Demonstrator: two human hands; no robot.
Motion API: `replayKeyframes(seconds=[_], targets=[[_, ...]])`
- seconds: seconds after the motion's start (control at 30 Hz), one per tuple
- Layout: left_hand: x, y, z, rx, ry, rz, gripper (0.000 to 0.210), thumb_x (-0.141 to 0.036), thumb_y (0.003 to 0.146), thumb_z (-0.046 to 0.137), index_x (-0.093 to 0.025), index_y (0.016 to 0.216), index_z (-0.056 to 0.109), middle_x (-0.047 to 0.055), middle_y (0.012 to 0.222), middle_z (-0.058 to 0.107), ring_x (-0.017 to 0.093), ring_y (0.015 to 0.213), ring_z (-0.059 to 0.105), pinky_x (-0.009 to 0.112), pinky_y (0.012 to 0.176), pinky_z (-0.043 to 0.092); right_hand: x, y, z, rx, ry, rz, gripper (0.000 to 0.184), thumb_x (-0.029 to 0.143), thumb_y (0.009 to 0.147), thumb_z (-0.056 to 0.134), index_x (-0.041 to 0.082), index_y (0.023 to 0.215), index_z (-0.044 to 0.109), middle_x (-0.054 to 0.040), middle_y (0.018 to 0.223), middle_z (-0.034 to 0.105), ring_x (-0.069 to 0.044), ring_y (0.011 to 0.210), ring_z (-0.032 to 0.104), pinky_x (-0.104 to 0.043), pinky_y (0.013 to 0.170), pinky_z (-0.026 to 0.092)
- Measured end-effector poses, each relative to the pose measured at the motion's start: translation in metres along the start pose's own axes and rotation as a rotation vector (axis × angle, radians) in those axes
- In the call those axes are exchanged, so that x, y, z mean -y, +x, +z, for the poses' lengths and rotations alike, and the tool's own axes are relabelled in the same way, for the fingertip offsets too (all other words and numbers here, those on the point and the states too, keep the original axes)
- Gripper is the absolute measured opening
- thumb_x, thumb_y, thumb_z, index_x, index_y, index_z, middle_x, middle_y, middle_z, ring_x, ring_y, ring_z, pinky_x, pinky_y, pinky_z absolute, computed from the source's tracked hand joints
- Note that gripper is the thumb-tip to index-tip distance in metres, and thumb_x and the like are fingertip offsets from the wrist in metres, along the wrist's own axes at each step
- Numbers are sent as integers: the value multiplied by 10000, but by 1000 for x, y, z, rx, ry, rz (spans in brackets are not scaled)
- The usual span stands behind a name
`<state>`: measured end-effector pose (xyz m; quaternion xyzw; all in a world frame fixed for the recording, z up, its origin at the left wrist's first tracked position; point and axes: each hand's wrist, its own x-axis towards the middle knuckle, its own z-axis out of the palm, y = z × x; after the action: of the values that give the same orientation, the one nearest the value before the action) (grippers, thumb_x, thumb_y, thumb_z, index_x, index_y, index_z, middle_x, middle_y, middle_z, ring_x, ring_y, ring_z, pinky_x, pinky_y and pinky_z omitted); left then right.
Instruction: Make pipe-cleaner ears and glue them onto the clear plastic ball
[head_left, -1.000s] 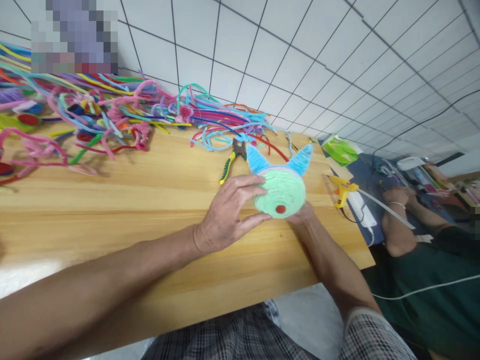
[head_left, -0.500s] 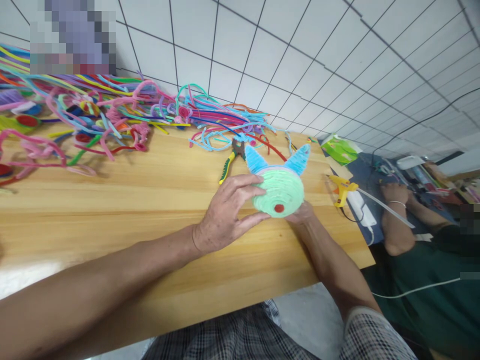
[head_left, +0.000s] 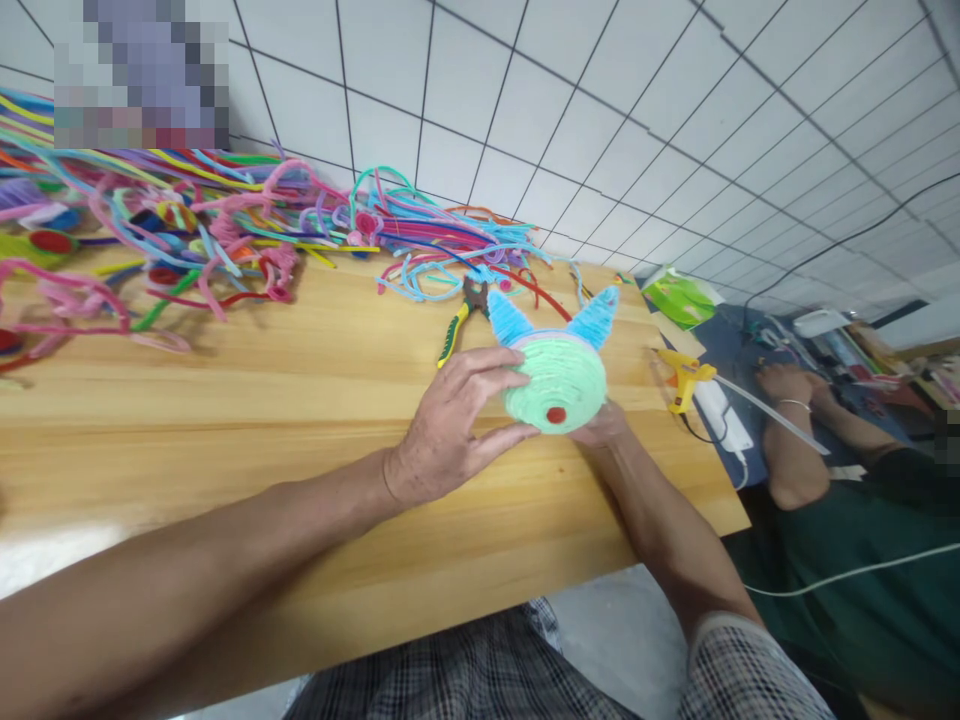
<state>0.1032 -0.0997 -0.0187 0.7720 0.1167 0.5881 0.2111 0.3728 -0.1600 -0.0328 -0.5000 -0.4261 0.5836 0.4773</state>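
Note:
A round pale-green pipe-cleaner head [head_left: 555,375] is held up over the table, with two pointed blue ears [head_left: 595,316] on top and a red dot [head_left: 556,414] low on its front. My left hand [head_left: 457,420] grips its left side, fingers along the face and thumb beneath. Behind its lower right edge sits my right hand [head_left: 604,424]; most of those fingers are hidden by the head, so their hold cannot be made out. Just beyond my left hand lie pliers [head_left: 458,324] with yellow-green handles.
Colourful pipe cleaners [head_left: 442,235] are heaped along the back and left of the wooden table [head_left: 300,400]. At the right edge lie a yellow glue gun [head_left: 685,380] and a white power strip [head_left: 724,418]. Another person's arms [head_left: 791,430] rest at the far right.
Almost nothing differs. The pale-green head and both hands stay in place, with only a very slight shift of the whole view.

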Motion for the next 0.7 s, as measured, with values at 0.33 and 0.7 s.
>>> replayKeyframes(seconds=[0.33, 0.7], targets=[[2, -1, 2, -14, -25, -16, 481, -411, 1042, 858, -209, 1414, 631, 156, 1407, 762, 272, 1344, 757, 476, 1140, 653, 3, 0, 2, 23, 70, -53, 945, 629, 549, 1073, 377, 1408, 771, -63, 1465, 812, -375, 1475, 698, -617, 1238, 570], [11, -8, 8, 22, -456, -561, 574, -583, 1115, 690, -278, 1595, 612, 158, 1587, 702, 316, 1409, 723, 505, 1118, 668, 8, 1, 25, -93, -123, -235, 988, 634, 624, 1072, 370, 1483, 660, -92, 1592, 724, -376, 1589, 609, -607, 1335, 494]])
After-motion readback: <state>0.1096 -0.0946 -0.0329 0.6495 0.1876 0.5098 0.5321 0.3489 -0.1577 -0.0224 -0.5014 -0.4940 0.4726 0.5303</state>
